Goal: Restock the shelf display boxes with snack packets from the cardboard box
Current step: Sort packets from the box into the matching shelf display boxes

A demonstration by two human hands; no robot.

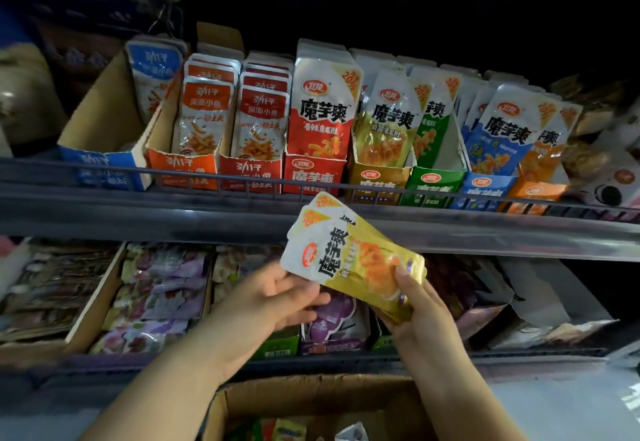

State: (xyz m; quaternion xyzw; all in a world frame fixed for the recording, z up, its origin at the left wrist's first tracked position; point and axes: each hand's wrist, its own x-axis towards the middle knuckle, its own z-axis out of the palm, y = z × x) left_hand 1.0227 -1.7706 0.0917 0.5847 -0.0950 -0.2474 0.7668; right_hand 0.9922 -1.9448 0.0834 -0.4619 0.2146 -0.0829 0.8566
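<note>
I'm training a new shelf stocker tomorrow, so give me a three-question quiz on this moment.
1. True or false: the yellow packets already sit in the yellow display box.
2. Which hand holds the packets' yellow end? A left, B right, C neither.
3. Fill in: the display box just right of the yellow one is ____.

Key
1. False; they are held in the air below the upper shelf.
2. B, the right hand.
3. Green; it is the green display box.
</note>
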